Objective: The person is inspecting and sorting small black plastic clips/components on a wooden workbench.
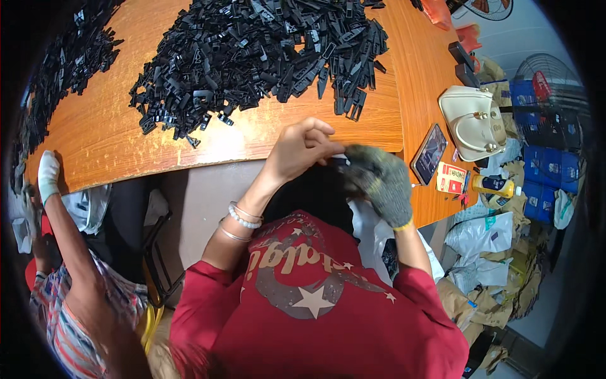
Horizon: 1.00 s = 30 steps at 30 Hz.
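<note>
My bare left hand (303,150), with two bracelets at the wrist, is held just off the table's near edge, its thumb and fingertips pinched together. At those fingertips is a small dark piece (342,160) with a pale glint, too small to make out fully. My right hand (382,184) wears a grey-green knit glove with a yellow cuff. Its bent fingers meet the left fingertips at the piece; they are partly blurred, and what they grip is hidden. Beyond both hands, a big heap of black plastic parts (252,57) covers the far middle of the table.
The wooden table (113,148) bears another black heap (76,54) at far left. A co-worker's gloved hand (48,177) rests at its left edge. To the right lie a phone (430,153), a cream handbag (470,123), a red-yellow packet (451,178) and a bottle (493,186). Sacks (483,237) crowd the floor.
</note>
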Each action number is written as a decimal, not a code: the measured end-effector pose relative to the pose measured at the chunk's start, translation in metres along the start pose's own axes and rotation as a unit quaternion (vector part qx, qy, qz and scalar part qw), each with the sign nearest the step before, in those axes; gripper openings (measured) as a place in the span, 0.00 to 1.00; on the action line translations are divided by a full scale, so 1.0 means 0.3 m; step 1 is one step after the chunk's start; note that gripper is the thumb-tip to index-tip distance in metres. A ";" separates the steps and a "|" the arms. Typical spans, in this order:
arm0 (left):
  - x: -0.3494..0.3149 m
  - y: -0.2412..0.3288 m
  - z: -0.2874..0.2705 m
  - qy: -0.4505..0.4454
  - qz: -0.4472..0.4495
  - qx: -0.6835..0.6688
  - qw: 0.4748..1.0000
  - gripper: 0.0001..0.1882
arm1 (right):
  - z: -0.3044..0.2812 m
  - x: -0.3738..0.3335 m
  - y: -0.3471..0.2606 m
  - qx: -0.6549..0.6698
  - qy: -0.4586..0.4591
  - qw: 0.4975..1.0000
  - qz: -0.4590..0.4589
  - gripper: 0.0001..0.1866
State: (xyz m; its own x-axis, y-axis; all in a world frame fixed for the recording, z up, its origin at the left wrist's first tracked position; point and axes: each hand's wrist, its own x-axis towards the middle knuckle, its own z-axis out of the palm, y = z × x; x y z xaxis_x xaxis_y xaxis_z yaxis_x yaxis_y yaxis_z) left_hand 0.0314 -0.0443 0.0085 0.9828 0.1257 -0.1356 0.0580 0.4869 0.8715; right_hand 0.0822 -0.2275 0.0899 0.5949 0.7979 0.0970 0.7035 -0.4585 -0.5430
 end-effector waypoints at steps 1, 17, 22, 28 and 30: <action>0.033 -0.007 0.000 0.018 0.019 0.095 0.995 0.08 | -0.028 -0.046 0.022 -0.029 0.012 0.999 0.029 0.15; 0.081 -0.057 -0.013 0.215 0.186 0.690 0.666 0.09 | -0.159 -0.231 0.104 -0.197 -0.060 0.972 0.113 0.15; -0.041 0.019 -0.018 -0.024 0.080 0.365 0.927 0.12 | 0.047 0.080 0.036 -0.113 0.039 0.992 0.026 0.25; 0.020 0.068 -0.117 0.252 0.223 0.512 0.791 0.07 | 0.113 0.111 0.073 -0.170 -0.130 0.976 0.052 0.25; 0.046 0.080 -0.149 0.294 0.274 0.575 0.713 0.09 | 0.118 0.098 0.072 -0.137 -0.127 0.977 0.100 0.27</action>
State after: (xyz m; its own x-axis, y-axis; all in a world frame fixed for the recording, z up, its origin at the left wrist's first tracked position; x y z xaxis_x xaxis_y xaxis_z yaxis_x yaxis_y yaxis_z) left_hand 0.0385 0.0077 0.0063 0.6887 0.5303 0.4944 0.1313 -0.7619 0.6342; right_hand 0.1013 -0.2001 0.0515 0.6404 0.7367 -0.2170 0.6811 -0.6754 -0.2829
